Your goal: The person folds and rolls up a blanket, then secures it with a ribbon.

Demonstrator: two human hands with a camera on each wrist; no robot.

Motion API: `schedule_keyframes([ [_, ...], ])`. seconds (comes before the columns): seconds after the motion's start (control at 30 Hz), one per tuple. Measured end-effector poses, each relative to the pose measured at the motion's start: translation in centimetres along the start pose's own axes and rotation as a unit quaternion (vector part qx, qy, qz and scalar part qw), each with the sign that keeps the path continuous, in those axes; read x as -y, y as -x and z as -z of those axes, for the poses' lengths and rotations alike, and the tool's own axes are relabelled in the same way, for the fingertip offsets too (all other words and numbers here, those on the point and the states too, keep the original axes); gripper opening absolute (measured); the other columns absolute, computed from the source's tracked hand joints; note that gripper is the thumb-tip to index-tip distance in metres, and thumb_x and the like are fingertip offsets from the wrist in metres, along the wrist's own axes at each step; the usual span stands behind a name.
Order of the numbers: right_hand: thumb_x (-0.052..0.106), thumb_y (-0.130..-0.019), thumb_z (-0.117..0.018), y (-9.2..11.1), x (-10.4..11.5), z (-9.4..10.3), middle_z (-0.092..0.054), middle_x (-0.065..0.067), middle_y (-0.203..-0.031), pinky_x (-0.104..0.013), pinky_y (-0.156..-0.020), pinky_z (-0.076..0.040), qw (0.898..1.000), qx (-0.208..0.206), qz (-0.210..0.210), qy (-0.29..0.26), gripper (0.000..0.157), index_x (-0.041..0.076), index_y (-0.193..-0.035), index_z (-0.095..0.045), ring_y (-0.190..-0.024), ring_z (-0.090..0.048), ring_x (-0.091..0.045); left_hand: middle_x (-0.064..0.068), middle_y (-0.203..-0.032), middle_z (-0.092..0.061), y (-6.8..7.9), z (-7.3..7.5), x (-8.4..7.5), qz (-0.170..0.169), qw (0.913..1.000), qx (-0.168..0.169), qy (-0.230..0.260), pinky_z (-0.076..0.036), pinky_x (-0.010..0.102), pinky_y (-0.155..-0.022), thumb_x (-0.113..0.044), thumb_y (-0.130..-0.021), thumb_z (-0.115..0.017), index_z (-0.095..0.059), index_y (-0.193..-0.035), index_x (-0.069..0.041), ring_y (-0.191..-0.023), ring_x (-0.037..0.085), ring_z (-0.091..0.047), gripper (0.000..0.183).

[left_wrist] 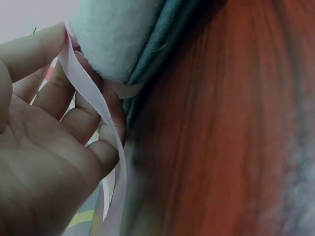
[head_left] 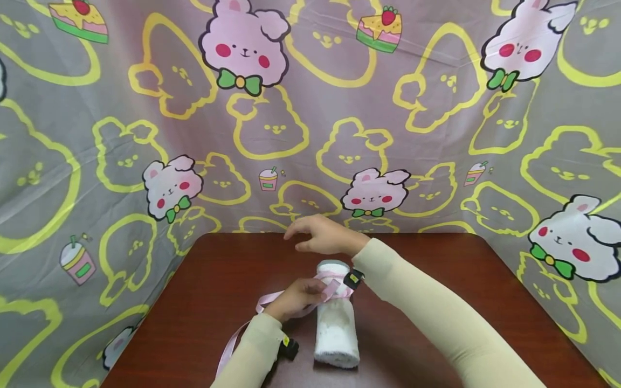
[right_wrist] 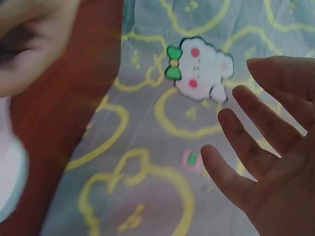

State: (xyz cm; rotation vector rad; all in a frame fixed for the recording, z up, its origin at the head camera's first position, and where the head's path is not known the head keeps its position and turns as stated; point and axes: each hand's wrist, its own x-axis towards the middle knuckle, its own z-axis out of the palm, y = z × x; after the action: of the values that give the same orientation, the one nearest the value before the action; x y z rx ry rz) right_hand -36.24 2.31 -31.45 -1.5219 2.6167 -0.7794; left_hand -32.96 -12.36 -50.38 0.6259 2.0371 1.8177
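A white fluffy rolled cloth [head_left: 337, 340] lies lengthwise on the table, a pink ribbon [head_left: 332, 290] crossing over its far half. My left hand [head_left: 297, 299] is at the roll's left side. In the left wrist view its thumb and index finger pinch the ribbon [left_wrist: 93, 96] close against the fluffy roll [left_wrist: 118, 37], whose edge looks dark teal. Loose ribbon trails from that hand toward the near left. Raised beyond the roll's far end, my right hand [head_left: 325, 235] holds nothing; its fingers [right_wrist: 246, 142] are spread and slightly bent in the right wrist view.
A dark reddish-brown wooden table [head_left: 194, 302] bears the roll. A patterned cloth curtain [head_left: 310, 108] with rabbit faces and yellow outlines rises behind and along both sides of the table. Black wrist cameras sit on both cream sleeves [head_left: 427, 307].
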Motion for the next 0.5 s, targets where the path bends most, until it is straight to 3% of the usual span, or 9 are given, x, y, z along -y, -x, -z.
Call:
schedule_keyframes([
  [0.13, 0.013, -0.092, -0.068, 3.5, -2.6, -0.6, -0.066, 0.007, -0.111, -0.034, -0.091, -0.048, 0.997, -0.032, -0.042, -0.053, 0.023, 0.016, -0.114, -0.070, -0.106, -0.061, -0.014, 0.003, -0.093, -0.067, -0.2, 0.1, 0.0, -0.020, 0.9985, -0.008, -0.050, -0.047, 0.024, -0.073, -0.005, -0.088, -0.069, -0.069, -0.106, 0.001, -0.085, 0.012, -0.058, 0.018],
  [0.23, 0.018, -0.093, -0.068, 6.1, -4.5, -1.6, -0.069, 0.001, -0.110, -0.033, -0.087, -0.050, 0.990, -0.049, -0.074, -0.111, 0.021, 0.016, -0.114, -0.070, -0.102, -0.063, -0.012, 0.007, -0.093, -0.067, -0.1, 0.1, -0.1, -0.012, 0.9994, -0.006, -0.033, -0.048, 0.024, -0.072, -0.002, -0.087, -0.069, -0.068, -0.107, 0.003, -0.084, 0.013, -0.058, 0.020],
  [0.4, 0.022, -0.092, -0.069, 10.4, -6.9, -4.3, -0.069, -0.008, -0.106, -0.036, -0.080, -0.053, 0.959, -0.105, -0.130, -0.228, 0.024, 0.009, -0.112, -0.070, -0.094, -0.064, -0.021, 0.007, -0.094, -0.066, 0.1, -0.1, -0.5, 0.006, 0.9998, -0.016, -0.006, -0.050, 0.024, -0.070, -0.001, -0.087, -0.071, -0.067, -0.108, 0.004, -0.083, 0.014, -0.059, 0.022],
  [0.5, 0.024, -0.091, -0.070, 12.0, -7.5, -6.3, -0.069, -0.004, -0.102, -0.034, -0.075, -0.054, 0.949, -0.142, -0.153, -0.236, 0.028, 0.006, -0.112, -0.070, -0.090, -0.062, -0.022, 0.006, -0.094, -0.067, 0.3, -0.3, -0.5, 0.004, 0.9995, -0.029, -0.014, -0.049, 0.025, -0.072, -0.003, -0.087, -0.071, -0.067, -0.107, 0.002, -0.085, 0.014, -0.059, 0.021],
])
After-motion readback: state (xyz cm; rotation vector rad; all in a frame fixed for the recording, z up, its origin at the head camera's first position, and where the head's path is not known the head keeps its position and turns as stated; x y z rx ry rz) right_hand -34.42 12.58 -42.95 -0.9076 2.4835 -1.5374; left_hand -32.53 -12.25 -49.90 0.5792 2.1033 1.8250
